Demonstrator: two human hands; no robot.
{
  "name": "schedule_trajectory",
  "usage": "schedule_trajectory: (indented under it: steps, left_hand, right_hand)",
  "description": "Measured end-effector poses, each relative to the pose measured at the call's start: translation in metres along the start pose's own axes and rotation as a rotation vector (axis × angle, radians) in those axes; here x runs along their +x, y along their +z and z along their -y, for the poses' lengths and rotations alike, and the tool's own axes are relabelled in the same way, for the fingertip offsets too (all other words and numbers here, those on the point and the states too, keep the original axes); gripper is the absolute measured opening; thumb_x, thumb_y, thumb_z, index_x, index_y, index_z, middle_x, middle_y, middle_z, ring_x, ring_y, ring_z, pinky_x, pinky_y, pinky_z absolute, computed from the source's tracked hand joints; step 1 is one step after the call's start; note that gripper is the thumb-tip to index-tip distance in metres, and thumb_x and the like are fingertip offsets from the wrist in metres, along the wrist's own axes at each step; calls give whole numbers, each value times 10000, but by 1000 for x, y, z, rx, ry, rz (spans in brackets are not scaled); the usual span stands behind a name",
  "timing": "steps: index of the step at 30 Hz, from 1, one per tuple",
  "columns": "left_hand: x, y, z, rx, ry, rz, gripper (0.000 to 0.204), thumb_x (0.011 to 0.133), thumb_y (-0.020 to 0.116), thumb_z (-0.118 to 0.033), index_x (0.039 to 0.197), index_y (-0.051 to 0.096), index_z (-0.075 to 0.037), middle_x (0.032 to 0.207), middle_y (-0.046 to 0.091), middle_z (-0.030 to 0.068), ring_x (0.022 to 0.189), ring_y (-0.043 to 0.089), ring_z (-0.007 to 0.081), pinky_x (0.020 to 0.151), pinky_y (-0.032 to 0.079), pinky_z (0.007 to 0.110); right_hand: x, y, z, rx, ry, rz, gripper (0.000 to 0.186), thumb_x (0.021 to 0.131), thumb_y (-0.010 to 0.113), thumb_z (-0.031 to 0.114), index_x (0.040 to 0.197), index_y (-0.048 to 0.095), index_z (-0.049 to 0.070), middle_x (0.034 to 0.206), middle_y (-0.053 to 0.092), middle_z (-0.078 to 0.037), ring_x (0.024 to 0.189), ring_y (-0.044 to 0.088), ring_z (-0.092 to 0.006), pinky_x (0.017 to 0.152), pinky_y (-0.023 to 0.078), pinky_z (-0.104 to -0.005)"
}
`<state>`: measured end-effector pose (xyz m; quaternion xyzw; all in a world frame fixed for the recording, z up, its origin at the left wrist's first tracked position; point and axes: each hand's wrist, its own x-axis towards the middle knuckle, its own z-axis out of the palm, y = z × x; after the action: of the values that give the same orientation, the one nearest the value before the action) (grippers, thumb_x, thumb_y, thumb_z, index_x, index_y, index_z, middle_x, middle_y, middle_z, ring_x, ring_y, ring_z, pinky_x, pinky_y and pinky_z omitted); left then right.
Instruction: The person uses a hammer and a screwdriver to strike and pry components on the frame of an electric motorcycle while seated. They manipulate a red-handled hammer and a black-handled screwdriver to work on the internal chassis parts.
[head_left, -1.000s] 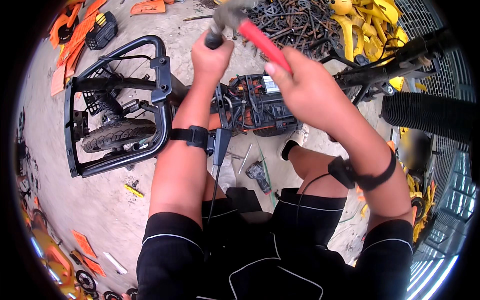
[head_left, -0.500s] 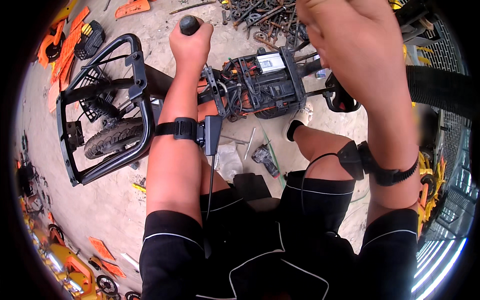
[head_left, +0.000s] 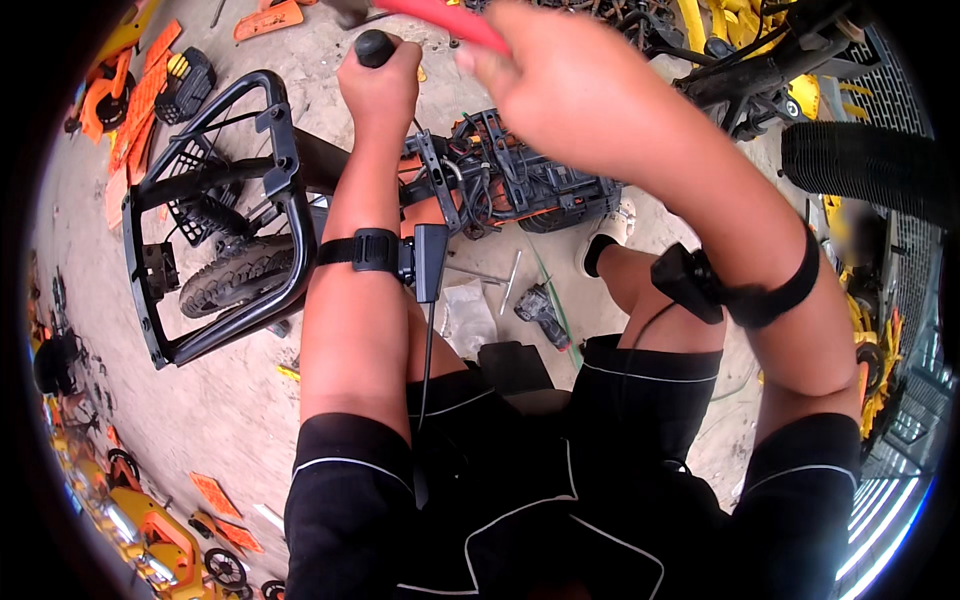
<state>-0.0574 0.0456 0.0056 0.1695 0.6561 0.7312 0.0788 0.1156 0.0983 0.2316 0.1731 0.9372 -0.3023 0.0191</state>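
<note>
My left hand (head_left: 380,85) is closed around a black-handled tool (head_left: 375,48), whose rounded butt points up out of the fist. A thin dark shaft shows beside the wrist, but its tip is hidden. My right hand (head_left: 560,85) grips the red handle of a hammer (head_left: 440,15). The metal hammer head is at the top edge, partly cut off, just above the left fist and apart from it. Beneath both hands lies a partly stripped vehicle chassis (head_left: 490,185) with orange panels, wires and black brackets; my right arm covers part of it.
A black tubular frame (head_left: 300,220) with a treaded wheel (head_left: 235,280) stands at left. A cordless drill (head_left: 540,308), a metal rod (head_left: 512,280) and a clear plastic bag (head_left: 467,315) lie near my feet. Orange panels (head_left: 150,110) are scattered at far left. A black ribbed tube (head_left: 860,172) juts in at right.
My right hand has swung left across the chassis, bringing the red-handled hammer into view near my left fist. My left hand keeps its grip on the black-handled tool, almost unmoved.
</note>
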Motion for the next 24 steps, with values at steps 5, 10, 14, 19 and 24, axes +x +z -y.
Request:
schedule_trajectory:
  steps: [5,10,14,19,24]
  left_hand:
    - [-5,6,-7,30,57,-35,131,719,693,-120,708,611,-19,615,595,13,579,546,112,576,467,302]
    - [1,0,0,-17,4,-78,116,731,688,-97,717,598,-24,616,585,1,575,543,102,560,459,286]
    - [-1,2,-3,-32,21,-4,75,761,679,-63,762,613,-27,618,584,17,526,530,104,501,418,267]
    - [3,1,5,-27,1,-51,74,755,686,-70,770,620,-40,615,579,11,519,527,109,502,424,276]
    - [-7,1,-7,27,-30,-4,108,742,691,-117,747,622,-35,659,606,0,613,545,96,592,468,292]
  right_hand:
    - [-13,-27,47,-16,-9,-353,297,977,517,208,932,591,-76,771,643,-250,714,658,-378,661,514,-431]
    - [6,-6,18,93,193,75,248,956,525,180,1013,600,-50,782,647,-248,721,662,-374,655,511,-440]
    - [-12,-2,19,133,-50,-355,228,949,549,168,1011,607,-44,758,639,-203,691,648,-321,649,502,-421]
    - [9,13,-18,144,42,-149,290,965,548,218,1005,608,-63,816,650,-238,763,650,-389,700,505,-448]
    - [-14,-14,25,170,-88,-286,286,977,538,229,1076,614,-29,813,643,-216,747,650,-355,688,505,-427]
